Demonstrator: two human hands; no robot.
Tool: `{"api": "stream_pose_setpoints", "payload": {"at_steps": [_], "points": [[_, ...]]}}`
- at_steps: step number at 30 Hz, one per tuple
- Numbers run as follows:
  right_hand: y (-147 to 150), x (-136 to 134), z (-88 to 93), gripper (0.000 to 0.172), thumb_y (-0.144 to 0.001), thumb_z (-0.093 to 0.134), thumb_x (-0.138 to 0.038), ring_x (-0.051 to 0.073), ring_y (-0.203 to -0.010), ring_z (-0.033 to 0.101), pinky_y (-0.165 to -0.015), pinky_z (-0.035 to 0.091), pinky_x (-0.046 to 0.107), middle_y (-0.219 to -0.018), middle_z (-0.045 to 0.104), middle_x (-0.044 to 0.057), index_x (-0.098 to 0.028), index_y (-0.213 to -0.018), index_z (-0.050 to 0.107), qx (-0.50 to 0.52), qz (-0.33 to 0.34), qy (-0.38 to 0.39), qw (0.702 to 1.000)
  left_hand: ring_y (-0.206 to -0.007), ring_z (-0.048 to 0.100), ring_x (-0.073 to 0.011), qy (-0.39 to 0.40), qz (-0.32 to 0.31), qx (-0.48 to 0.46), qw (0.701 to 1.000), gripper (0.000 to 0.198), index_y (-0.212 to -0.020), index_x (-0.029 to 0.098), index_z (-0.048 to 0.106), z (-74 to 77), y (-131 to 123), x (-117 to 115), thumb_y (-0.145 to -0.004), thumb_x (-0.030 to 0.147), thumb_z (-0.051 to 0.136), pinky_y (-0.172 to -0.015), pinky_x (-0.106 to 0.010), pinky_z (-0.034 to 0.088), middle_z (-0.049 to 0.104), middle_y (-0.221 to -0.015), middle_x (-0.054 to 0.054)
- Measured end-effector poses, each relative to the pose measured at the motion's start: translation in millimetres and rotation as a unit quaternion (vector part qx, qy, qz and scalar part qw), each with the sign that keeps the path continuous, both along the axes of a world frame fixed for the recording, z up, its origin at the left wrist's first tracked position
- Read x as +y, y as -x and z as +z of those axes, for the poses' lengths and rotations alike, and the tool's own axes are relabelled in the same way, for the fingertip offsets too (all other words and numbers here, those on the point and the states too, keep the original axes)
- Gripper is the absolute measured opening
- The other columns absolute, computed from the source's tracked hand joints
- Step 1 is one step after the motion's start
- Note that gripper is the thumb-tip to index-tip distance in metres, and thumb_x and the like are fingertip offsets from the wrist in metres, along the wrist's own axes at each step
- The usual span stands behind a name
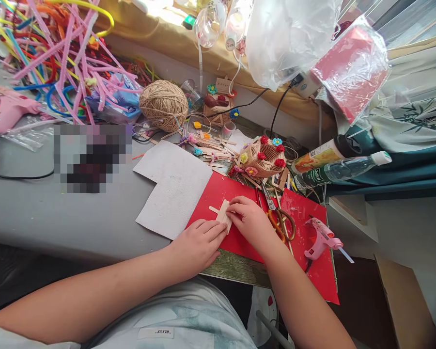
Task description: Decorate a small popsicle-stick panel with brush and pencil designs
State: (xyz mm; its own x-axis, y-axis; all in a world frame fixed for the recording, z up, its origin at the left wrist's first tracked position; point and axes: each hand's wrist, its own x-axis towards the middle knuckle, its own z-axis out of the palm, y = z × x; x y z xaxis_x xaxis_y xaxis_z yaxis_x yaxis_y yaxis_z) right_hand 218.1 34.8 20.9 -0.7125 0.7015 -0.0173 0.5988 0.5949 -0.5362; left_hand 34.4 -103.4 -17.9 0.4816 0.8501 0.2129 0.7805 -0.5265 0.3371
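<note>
Several pale wooden craft sticks (223, 214) lie side by side as a small panel on a red sheet (207, 193), with one short stick (213, 209) poking out at the left. My left hand (198, 242) presses its fingertips on the panel's near end and holds it there. From the other side, my right hand (252, 220) has its thumb and fingers closed on the panel's right edge. Beside my right hand lie scissors (281, 220) with orange-brown handles. A pink glue gun (321, 237) with a glue stick rests further right on another red sheet (321, 281).
White sheets (174, 184) lie left of the red one. Behind are a twine ball (163, 104), a flower-trimmed twine basket (263, 157), loose sticks (214, 152) and a plastic bottle (345, 170). Pipe cleaners (69, 53) and a second pink glue gun (12, 109) occupy the far left.
</note>
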Motion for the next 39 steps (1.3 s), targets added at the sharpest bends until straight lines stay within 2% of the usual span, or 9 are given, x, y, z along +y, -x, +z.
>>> {"api": "stream_pose_setpoints", "payload": {"at_steps": [13, 26, 34, 39], "points": [[0, -5, -7.9, 0.016, -0.092, 0.067, -0.009, 0.026, -0.106, 0.067, -0.100, 0.054, 0.044, -0.110, 0.070, 0.008, -0.023, -0.087, 0.075, 0.031, -0.048, 0.039, 0.998, -0.139, 0.054, -0.0271, -0.002, 0.004, 0.000, 1.000, 0.057, -0.155, 0.012, 0.049, -1.6, -1, 0, -0.103, 0.036, 0.054, -0.109, -0.043, 0.043, 0.058, -0.155, -0.013], [-8, -16, -22.2, 0.016, -0.096, 0.068, -0.017, 0.027, -0.108, 0.070, -0.100, 0.056, 0.046, -0.112, 0.076, 0.009, -0.026, -0.097, 0.081, 0.087, -0.085, -0.009, 0.993, -0.136, 0.056, -0.0274, 0.003, 0.007, 0.001, 1.000, 0.055, -0.153, 0.013, 0.050, -1.1, -1, 0, -0.103, 0.036, 0.053, -0.109, -0.043, 0.042, 0.059, -0.154, -0.013], [-5, -13, -14.5, 0.015, -0.095, 0.065, -0.014, 0.028, -0.108, 0.068, -0.100, 0.055, 0.046, -0.110, 0.072, 0.009, -0.024, -0.092, 0.077, 0.073, -0.067, 0.008, 0.995, -0.139, 0.053, -0.0273, 0.007, 0.004, -0.005, 1.000, 0.054, -0.153, 0.012, 0.050, 0.6, -1, 0, -0.104, 0.035, 0.052, -0.109, -0.043, 0.042, 0.059, -0.154, -0.013], [-9, -12, -12.7, 0.011, -0.096, 0.065, -0.017, 0.027, -0.113, 0.067, -0.103, 0.054, 0.046, -0.114, 0.071, 0.010, -0.024, -0.090, 0.073, 0.086, -0.068, 0.058, 0.992, -0.139, 0.054, -0.0276, 0.010, 0.003, -0.008, 1.000, 0.054, -0.154, 0.013, 0.050, 0.9, -1, 0, -0.104, 0.035, 0.052, -0.109, -0.043, 0.042, 0.059, -0.155, -0.013]]}}
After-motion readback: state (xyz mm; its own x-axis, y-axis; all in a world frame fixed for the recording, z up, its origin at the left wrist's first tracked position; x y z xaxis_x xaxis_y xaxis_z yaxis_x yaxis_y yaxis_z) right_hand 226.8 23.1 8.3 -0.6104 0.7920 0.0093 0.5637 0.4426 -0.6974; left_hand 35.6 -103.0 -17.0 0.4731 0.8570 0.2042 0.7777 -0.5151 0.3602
